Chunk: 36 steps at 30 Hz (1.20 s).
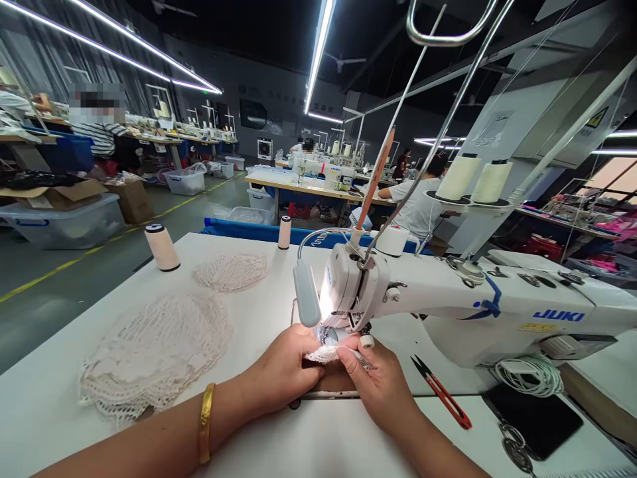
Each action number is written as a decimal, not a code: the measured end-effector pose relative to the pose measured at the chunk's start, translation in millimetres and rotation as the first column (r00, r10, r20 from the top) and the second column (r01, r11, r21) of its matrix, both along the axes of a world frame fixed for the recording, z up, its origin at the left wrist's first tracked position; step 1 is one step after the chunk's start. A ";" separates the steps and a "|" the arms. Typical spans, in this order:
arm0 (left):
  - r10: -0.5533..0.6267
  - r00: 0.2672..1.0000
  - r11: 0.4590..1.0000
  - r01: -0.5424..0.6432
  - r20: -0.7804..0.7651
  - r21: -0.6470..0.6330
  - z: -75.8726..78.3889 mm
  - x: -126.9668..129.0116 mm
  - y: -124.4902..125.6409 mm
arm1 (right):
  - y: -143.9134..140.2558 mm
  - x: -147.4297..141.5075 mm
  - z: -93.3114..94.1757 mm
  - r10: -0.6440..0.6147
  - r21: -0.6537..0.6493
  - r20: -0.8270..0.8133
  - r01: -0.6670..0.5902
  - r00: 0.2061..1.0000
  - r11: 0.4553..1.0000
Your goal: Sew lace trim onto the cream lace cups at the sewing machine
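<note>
A small piece of cream lace point(326, 356) lies under the lit needle area of a white sewing machine point(423, 285). My left hand point(286, 365), below a gold bracelet, is closed on the lace's left end, thumb and fingers pinching it. On the other side my right hand point(381, 382) pinches the right end between thumb and forefinger. The needle and presser foot are partly hidden by the machine head and glare. To the left rest a large stack of lace pieces point(159, 345) and a smaller lace stack point(231, 272).
Orange-handled thread snips point(442, 395) lie right of my right hand, near a black phone point(535, 415) and a coiled cable point(530, 377). Thread cones point(162, 249) stand at the table's far edge. Other people work at machines beyond.
</note>
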State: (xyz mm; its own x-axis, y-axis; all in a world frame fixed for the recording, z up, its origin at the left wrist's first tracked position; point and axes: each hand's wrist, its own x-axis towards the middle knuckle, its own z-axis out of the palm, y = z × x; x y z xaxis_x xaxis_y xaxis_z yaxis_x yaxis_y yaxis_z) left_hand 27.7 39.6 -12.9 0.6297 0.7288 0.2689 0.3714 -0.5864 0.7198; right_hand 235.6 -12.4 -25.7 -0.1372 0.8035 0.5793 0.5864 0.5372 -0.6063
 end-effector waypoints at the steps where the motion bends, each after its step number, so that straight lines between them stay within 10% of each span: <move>1: 0.001 1.000 1.000 0.000 0.007 -0.025 1.1 -0.1 -1.2 | -0.2 0.1 0.3 0.003 0.005 0.001 -0.003 1.000 1.000; 8: -0.034 0.990 0.999 0.037 0.135 -0.023 8.2 2.2 -6.4 | -3.3 -1.0 2.3 0.051 0.005 0.011 -0.052 0.999 0.999; 18: -0.091 0.996 0.903 0.090 -0.018 0.420 -23.1 -16.3 -20.8 | -8.8 13.2 -4.4 0.241 -0.048 0.401 -0.242 0.884 0.969; 36: -0.026 0.998 0.883 0.052 -0.062 0.467 -27.5 -7.0 -1.5 | 7.9 18.6 -20.4 0.108 0.032 0.467 -0.139 0.878 0.990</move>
State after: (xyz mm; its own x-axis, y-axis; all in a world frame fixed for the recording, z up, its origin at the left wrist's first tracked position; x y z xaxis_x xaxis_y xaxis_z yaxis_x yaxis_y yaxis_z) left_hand 20.8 38.1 -40.4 0.6774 0.5011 0.5385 0.3711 -0.8649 0.3380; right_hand 254.1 -4.5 -46.1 -0.4973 0.7267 0.4739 0.7183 0.6512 -0.2450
